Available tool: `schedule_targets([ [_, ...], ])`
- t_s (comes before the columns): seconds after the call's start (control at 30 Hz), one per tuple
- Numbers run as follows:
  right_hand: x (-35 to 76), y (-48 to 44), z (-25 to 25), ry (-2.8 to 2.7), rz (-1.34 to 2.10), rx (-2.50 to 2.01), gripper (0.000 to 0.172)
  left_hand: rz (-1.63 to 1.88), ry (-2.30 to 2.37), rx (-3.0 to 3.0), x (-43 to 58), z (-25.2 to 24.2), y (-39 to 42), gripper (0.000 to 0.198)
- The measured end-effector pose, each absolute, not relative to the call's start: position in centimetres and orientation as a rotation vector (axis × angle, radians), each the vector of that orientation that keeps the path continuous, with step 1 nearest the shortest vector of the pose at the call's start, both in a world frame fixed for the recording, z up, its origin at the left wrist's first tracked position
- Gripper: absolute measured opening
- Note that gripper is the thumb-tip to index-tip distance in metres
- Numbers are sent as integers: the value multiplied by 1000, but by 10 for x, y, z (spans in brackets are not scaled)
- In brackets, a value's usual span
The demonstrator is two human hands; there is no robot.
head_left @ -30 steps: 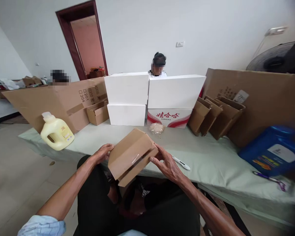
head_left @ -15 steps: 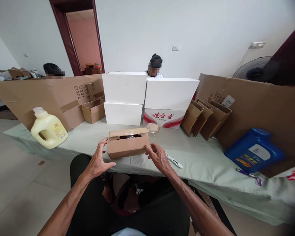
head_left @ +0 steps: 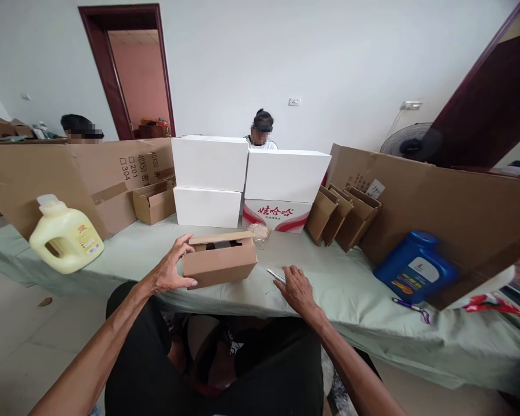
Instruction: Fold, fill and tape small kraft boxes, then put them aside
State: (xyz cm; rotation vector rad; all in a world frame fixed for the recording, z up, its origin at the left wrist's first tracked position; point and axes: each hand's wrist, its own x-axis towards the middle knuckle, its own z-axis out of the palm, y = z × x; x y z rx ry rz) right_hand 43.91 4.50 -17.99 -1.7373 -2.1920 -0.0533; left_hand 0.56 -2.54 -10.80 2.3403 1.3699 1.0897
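Observation:
A small brown cardboard box [head_left: 221, 267] lies near the table's front edge, its top flaps slightly apart over a dark gap. My left hand [head_left: 170, 269] grips its left end, thumb on the front face and fingers over the top edge. To the right of the box, my right hand [head_left: 298, 289] is closed over the handle of a white utility knife [head_left: 277, 276] at the tabletop; the knife's tip points left toward the box. Behind the box sits a crumpled clear plastic wad [head_left: 259, 232].
White boxes [head_left: 210, 164] are stacked at the back, with narrow cardboard boxes [head_left: 340, 214] on their right. A yellow jug [head_left: 67, 237] stands left; a blue bottle [head_left: 416, 268] and a purple pen-like tool [head_left: 409, 308] lie right. Two people sit beyond the cardboard panels [head_left: 459, 214].
My left hand has closed on the box's left end. My right hand has let go of the box's right side and moved right onto the utility knife. The view has shifted slightly.

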Motion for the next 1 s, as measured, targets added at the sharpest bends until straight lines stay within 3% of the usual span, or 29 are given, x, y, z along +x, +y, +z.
schedule_targets([
  [0.13, 460, 55, -195, -2212, -46, -1947, 2, 1086, 1340, 2397, 16, -102, -29, 54],
  [0.33, 473, 55, -188, -2096, -8, -1891, 19, 1189, 1359, 2532, 18, -103, -46, 58],
  [0.47, 462, 37, -151, -1980, 44, -1621, 35, 1228, 1345, 2633, 18, -99, -60, 59],
  [0.6, 421, -2, -92, -2190, 159, -1015, 36, 1169, 1331, 2711, 25, -93, -68, 67],
  [0.7, 387, -24, -52, -2445, 46, -772, 38, 1141, 1318, 2733, 29, -92, -72, 68],
  [0.87, 340, -36, -17, -2670, -339, -730, 30, 1131, 1305, 2739, 34, -91, -73, 60],
  [1.0, 340, -25, -3, -2728, -419, -852, 24, 1153, 1311, 2741, 30, -92, -75, 54],
])
